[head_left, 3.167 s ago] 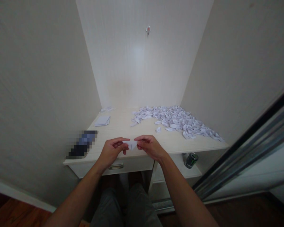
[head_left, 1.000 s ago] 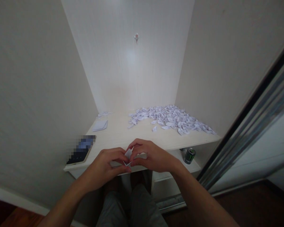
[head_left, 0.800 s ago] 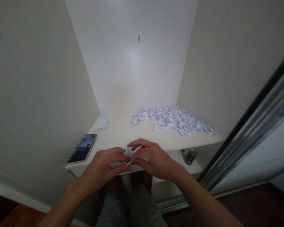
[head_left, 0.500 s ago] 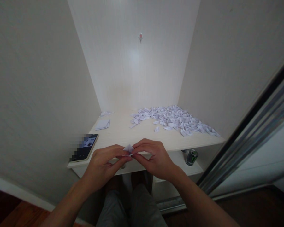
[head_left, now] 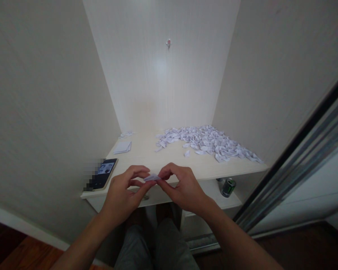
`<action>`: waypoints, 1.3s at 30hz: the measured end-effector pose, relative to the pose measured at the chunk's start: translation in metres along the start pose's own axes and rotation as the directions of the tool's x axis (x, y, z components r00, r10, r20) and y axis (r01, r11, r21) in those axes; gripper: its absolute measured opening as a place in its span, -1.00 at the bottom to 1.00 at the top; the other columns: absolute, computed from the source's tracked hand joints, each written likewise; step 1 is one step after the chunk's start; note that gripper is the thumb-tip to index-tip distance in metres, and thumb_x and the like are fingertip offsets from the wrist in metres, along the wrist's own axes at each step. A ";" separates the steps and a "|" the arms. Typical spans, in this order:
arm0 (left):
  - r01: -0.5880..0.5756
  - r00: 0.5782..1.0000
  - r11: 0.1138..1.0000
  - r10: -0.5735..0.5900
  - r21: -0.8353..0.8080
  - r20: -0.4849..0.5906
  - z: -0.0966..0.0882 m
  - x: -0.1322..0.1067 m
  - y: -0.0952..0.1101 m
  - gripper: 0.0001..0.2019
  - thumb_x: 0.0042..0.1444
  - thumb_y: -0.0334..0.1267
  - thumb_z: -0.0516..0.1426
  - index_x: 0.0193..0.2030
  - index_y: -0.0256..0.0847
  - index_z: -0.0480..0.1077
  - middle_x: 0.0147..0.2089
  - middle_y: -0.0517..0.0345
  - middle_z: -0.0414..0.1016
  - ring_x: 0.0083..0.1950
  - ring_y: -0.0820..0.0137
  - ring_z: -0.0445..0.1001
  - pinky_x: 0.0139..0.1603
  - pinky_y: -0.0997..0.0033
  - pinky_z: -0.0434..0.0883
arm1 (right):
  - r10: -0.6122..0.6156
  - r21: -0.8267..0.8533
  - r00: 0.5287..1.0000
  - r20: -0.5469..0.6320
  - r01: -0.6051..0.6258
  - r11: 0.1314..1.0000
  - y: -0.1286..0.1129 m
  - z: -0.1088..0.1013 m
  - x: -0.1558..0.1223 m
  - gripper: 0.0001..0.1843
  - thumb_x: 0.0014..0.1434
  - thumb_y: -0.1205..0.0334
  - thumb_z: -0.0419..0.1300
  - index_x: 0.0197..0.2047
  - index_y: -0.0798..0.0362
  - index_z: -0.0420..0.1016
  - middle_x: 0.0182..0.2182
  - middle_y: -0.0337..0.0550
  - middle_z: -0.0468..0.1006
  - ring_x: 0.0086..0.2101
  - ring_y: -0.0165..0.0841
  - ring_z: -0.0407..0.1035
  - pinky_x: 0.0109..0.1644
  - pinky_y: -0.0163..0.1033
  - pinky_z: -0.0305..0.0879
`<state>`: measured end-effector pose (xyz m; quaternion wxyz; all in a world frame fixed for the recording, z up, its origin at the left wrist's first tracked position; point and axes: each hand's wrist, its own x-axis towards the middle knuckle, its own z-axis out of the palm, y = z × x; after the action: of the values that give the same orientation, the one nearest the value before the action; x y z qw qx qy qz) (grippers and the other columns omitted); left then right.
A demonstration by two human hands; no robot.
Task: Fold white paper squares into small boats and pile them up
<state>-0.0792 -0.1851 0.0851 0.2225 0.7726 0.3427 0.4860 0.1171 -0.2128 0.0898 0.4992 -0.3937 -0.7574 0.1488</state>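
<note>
Between both hands, just above the front edge of the white shelf (head_left: 146, 155), is a small folded piece of white paper (head_left: 151, 177). My left hand (head_left: 125, 193) pinches its left side, thumb below and the fingers curled above. The paper's right end is pinched between thumb and fingertips of my right hand (head_left: 184, 185). Beyond the right hand spreads a large heap of small folded white papers (head_left: 205, 140). A single folded paper (head_left: 187, 153) lies apart in front of the heap.
At the left stand a stack of white paper sheets (head_left: 122, 147) and, nearer, a phone (head_left: 104, 173) with its screen lit. Some paper pieces (head_left: 126, 134) lie in the back left corner. A dark can (head_left: 228, 187) is on the lower shelf. Side walls (head_left: 250, 82) enclose the space.
The paper's raised pointed flap is now lower and flatter. My left index finger has lifted and curled off it, and the right fingers have bent more tightly.
</note>
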 end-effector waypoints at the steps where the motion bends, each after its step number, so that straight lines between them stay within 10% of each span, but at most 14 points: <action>1: 0.069 0.998 0.997 -0.069 -0.031 0.010 0.000 0.001 0.001 -0.76 0.08 -0.18 0.31 -0.12 -0.17 0.49 -0.26 0.16 0.58 -0.31 0.39 0.59 -0.34 0.46 0.57 | 0.023 0.013 1.000 0.001 -0.023 1.000 -0.001 0.000 0.000 -0.92 0.17 0.33 0.29 -0.22 0.08 0.50 -0.38 -0.18 0.61 -0.37 -0.40 0.49 -0.28 -0.33 0.37; 7: 0.323 0.930 0.931 -0.280 -0.168 0.236 -0.001 0.010 0.005 -0.82 0.10 -0.12 0.27 -0.28 -0.18 0.50 -0.32 0.18 0.56 -0.36 0.38 0.59 -0.39 0.47 0.52 | 0.071 0.074 0.994 0.083 -0.078 0.994 -0.003 -0.001 0.005 -0.85 0.23 0.30 0.24 -0.11 0.06 0.55 -0.34 -0.18 0.60 -0.35 -0.42 0.46 -0.33 -0.35 0.34; 18: 0.390 0.895 0.908 -0.334 -0.155 0.294 0.001 0.013 0.005 -0.79 0.12 -0.10 0.23 -0.23 -0.19 0.57 -0.32 0.11 0.63 -0.33 0.33 0.59 -0.30 0.38 0.52 | 0.114 -0.035 0.992 0.060 -0.112 0.993 0.003 0.004 0.013 -0.88 0.26 0.36 0.18 -0.34 0.08 0.49 -0.40 -0.20 0.55 -0.37 -0.41 0.39 -0.32 -0.32 0.25; 31: 0.570 0.819 0.714 -0.534 -0.407 0.211 0.009 0.010 -0.008 -0.65 -0.13 -0.11 0.40 -0.20 -0.24 0.62 -0.40 0.08 0.66 -0.44 0.33 0.60 -0.28 0.25 0.62 | 0.234 0.140 0.957 0.170 -0.259 0.956 0.023 0.012 0.021 -0.91 0.19 0.36 0.23 -0.36 0.11 0.54 -0.48 -0.21 0.57 -0.46 -0.44 0.39 -0.37 -0.34 0.27; 39: 0.467 0.858 0.703 -0.506 -0.536 0.085 0.018 0.007 -0.013 -0.63 -0.09 -0.13 0.40 -0.16 -0.27 0.55 -0.38 0.18 0.61 -0.36 0.35 0.62 -0.28 0.31 0.64 | 0.280 0.347 0.954 0.109 -0.300 0.889 0.034 0.023 0.018 -0.77 0.12 0.29 0.31 -0.11 0.07 0.54 -0.39 -0.18 0.61 -0.41 -0.42 0.48 -0.32 -0.31 0.39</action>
<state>-0.0651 -0.1714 0.0732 0.5387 0.5428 0.3910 0.5121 0.1094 -0.1735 0.0695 0.5135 -0.3999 -0.6637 0.3686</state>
